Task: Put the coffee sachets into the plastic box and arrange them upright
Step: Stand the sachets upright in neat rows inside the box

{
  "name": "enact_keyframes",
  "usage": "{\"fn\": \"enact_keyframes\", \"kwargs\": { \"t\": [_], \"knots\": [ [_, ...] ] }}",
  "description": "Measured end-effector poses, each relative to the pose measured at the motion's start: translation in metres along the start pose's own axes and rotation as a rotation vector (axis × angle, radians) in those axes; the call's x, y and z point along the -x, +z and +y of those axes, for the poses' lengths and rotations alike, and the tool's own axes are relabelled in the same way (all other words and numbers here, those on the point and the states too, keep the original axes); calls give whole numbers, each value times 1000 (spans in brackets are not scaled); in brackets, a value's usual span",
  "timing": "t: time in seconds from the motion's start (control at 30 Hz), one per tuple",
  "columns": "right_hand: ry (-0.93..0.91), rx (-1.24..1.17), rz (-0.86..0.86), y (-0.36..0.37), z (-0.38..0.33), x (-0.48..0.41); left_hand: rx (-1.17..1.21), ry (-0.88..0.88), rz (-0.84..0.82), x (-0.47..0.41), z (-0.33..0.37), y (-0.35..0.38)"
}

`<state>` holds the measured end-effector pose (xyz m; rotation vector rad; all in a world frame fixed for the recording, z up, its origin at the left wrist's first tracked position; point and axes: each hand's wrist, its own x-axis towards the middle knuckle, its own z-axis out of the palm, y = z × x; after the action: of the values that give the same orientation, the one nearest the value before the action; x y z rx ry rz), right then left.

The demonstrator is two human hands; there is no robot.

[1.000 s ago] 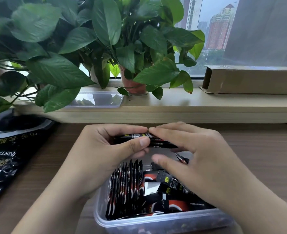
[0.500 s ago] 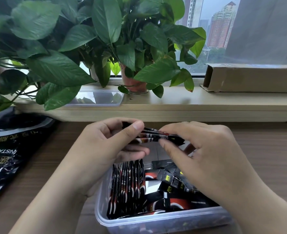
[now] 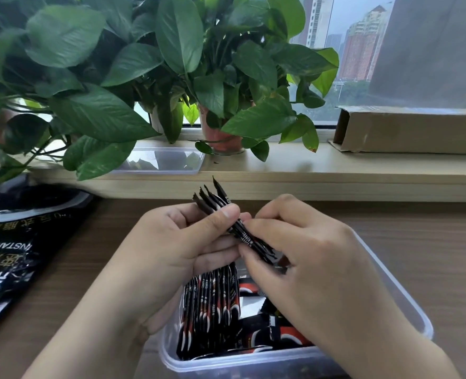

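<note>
**Black sachets fanned between both my hands**

Black and red, a small bundle of coffee sachets sits tilted above the plastic box, pinched by my left hand at the upper end and my right hand at the lower end. Inside the box, a row of sachets stands upright on the left; loose sachets lie flat beside them.

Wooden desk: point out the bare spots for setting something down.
Free: the brown wooden desk right of the clear plastic box, below the sill. Narrower strip between the box and the black coffee bag. Crowded: inside the box, under both hands.
</note>
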<state>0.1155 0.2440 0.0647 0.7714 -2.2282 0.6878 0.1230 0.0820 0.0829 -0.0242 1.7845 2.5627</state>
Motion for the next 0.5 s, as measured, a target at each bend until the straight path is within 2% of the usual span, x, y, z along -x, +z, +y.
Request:
{"fn": "enact_keyframes", "kwargs": {
  "t": [0.13, 0.33, 0.5],
  "knots": [
    [-55, -17, -19, -1, 3, -1, -15, 0, 19, 0, 1, -2],
    [16, -242, -62, -7, 1, 0, -32, 21, -16, 0, 3, -5],
    [54, -205, -16, -2, 0, -1, -89, 54, -14, 1, -1, -3]
  ]
}}
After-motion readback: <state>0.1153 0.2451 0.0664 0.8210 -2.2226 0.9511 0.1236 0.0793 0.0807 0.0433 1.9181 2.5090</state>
